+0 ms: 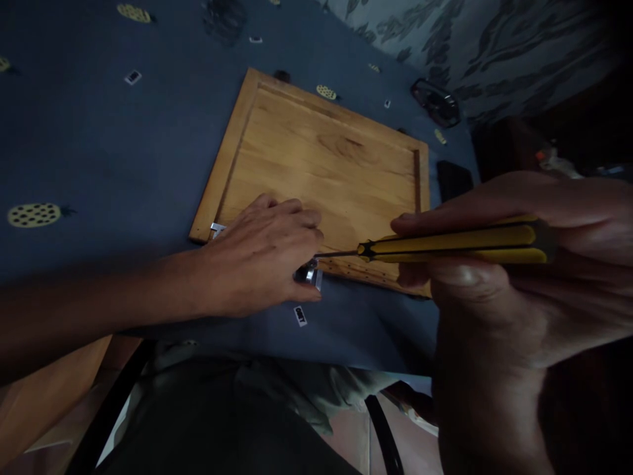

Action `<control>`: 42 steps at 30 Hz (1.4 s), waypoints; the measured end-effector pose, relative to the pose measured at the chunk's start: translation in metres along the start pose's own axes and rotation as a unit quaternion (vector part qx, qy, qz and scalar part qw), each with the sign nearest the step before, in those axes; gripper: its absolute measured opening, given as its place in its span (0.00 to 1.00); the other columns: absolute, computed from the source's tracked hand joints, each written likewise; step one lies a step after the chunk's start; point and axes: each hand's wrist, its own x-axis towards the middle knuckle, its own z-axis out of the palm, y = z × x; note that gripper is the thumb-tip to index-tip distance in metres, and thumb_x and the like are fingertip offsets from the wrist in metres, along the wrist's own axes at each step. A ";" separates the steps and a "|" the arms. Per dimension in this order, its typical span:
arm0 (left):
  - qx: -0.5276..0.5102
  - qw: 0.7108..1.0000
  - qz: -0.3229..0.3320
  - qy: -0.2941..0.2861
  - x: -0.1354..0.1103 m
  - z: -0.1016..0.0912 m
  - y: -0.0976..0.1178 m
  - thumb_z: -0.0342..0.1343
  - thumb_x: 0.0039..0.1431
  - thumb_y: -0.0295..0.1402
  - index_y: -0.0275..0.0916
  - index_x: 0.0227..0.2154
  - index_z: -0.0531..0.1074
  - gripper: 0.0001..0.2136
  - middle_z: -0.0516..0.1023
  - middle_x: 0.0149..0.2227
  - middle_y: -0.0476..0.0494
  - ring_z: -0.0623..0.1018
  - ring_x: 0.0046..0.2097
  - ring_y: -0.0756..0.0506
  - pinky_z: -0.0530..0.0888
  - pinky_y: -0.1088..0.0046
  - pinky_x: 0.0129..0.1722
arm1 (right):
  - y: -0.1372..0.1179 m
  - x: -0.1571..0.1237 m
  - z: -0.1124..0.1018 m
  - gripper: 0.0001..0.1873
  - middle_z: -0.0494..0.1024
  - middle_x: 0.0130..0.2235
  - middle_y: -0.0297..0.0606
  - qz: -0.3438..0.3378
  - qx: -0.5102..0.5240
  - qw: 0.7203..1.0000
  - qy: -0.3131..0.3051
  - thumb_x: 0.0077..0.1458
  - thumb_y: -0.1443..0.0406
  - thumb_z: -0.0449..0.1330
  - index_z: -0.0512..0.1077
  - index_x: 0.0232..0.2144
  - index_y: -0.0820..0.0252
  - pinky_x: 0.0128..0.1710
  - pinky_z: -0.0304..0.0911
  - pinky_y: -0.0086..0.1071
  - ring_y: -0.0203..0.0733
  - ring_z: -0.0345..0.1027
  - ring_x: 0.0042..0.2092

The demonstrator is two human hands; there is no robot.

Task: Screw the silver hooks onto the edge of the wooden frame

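Note:
A wooden panel [306, 158] with a raised frame lies flat on the table. My left hand [262, 254] rests over its near edge, fingers curled, with the thumb below a shiny metal fitting [310, 273]. The hand hides much of that fitting, so its full shape cannot be told. Another bit of silver metal [216, 228] shows at the panel's near left corner, beside my wrist. In my right hand [499, 290] is a yellow and black screwdriver [452, 244], gripped by its handle. Its thin shaft points left, the tip reaching the fitting by my left fingers.
A blue tablecloth [123, 152] with pineapple prints covers the table. Toward the back right lie a dark glassy object [435, 102] and a black flat item [455, 181]. A blurred dark object [223, 20] stands at the top. Small holes line the panel's near edge.

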 end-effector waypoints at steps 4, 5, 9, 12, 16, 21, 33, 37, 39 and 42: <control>-0.006 1.000 0.022 0.018 -0.001 0.002 -0.002 0.67 0.66 0.42 0.39 0.35 0.77 0.12 0.76 0.41 0.47 0.77 0.51 0.39 0.67 0.58 0.57 | -0.011 0.002 0.003 0.10 0.83 0.29 0.32 0.033 0.010 0.999 -0.002 0.54 0.61 0.77 0.88 0.41 0.46 0.23 0.72 0.42 0.41 0.70 0.22; -0.003 0.999 0.025 0.022 -0.001 0.003 -0.003 0.66 0.66 0.42 0.39 0.35 0.77 0.12 0.76 0.41 0.47 0.77 0.51 0.39 0.67 0.58 0.57 | -0.014 0.002 0.004 0.09 0.83 0.30 0.31 0.066 0.002 0.998 0.000 0.55 0.62 0.76 0.87 0.40 0.47 0.25 0.73 0.42 0.41 0.71 0.24; 0.009 1.000 0.020 0.021 -0.001 0.003 -0.003 0.66 0.66 0.41 0.38 0.35 0.76 0.11 0.76 0.42 0.47 0.77 0.53 0.38 0.68 0.58 0.58 | -0.020 0.001 0.007 0.10 0.82 0.30 0.31 0.024 0.019 1.000 -0.003 0.55 0.63 0.77 0.87 0.41 0.50 0.23 0.71 0.40 0.38 0.69 0.23; 0.009 1.000 0.023 0.018 -0.001 0.003 -0.003 0.66 0.66 0.42 0.39 0.34 0.76 0.12 0.76 0.41 0.46 0.77 0.53 0.37 0.68 0.58 0.57 | -0.018 0.000 0.007 0.09 0.82 0.30 0.32 0.042 0.020 0.999 -0.009 0.57 0.61 0.76 0.87 0.41 0.49 0.23 0.71 0.41 0.39 0.68 0.22; 0.013 0.999 0.031 0.034 -0.001 0.005 -0.004 0.67 0.66 0.43 0.39 0.34 0.76 0.12 0.77 0.42 0.45 0.78 0.53 0.37 0.69 0.57 0.57 | -0.009 0.002 0.009 0.10 0.82 0.30 0.32 0.018 0.025 0.999 0.007 0.54 0.62 0.77 0.87 0.40 0.47 0.21 0.70 0.41 0.40 0.68 0.22; 0.010 0.999 0.019 0.024 -0.002 0.003 -0.002 0.67 0.65 0.41 0.39 0.34 0.76 0.12 0.77 0.43 0.45 0.78 0.53 0.36 0.70 0.56 0.58 | -0.009 0.005 0.011 0.07 0.82 0.28 0.34 -0.005 0.008 1.000 0.009 0.54 0.63 0.74 0.87 0.37 0.50 0.23 0.66 0.41 0.43 0.72 0.25; -0.001 1.000 0.016 0.022 -0.001 0.004 -0.002 0.70 0.63 0.42 0.39 0.34 0.76 0.13 0.78 0.43 0.45 0.78 0.53 0.36 0.69 0.56 0.58 | -0.009 -0.003 0.007 0.08 0.84 0.34 0.32 -0.011 0.003 1.000 0.017 0.60 0.59 0.71 0.88 0.43 0.46 0.27 0.70 0.44 0.45 0.74 0.28; -0.003 0.999 0.030 0.033 -0.001 0.006 -0.005 0.66 0.66 0.43 0.39 0.33 0.75 0.13 0.77 0.42 0.45 0.78 0.54 0.37 0.69 0.56 0.58 | -0.005 -0.003 0.002 0.09 0.84 0.34 0.31 0.009 -0.021 1.000 -0.003 0.63 0.58 0.70 0.87 0.45 0.43 0.26 0.68 0.43 0.42 0.72 0.27; -0.003 0.999 0.036 0.034 -0.002 0.006 -0.006 0.65 0.68 0.43 0.38 0.34 0.75 0.13 0.77 0.43 0.45 0.77 0.54 0.37 0.69 0.56 0.58 | -0.007 -0.004 0.001 0.11 0.85 0.36 0.32 0.015 -0.029 0.999 -0.014 0.63 0.63 0.69 0.86 0.47 0.45 0.27 0.68 0.43 0.42 0.73 0.28; 0.000 0.999 0.034 0.034 -0.002 0.005 -0.004 0.65 0.68 0.42 0.37 0.35 0.76 0.12 0.77 0.42 0.46 0.77 0.54 0.38 0.68 0.57 0.58 | -0.011 -0.006 0.002 0.12 0.84 0.35 0.34 -0.021 -0.021 1.000 -0.006 0.63 0.66 0.69 0.86 0.47 0.48 0.25 0.66 0.42 0.42 0.73 0.28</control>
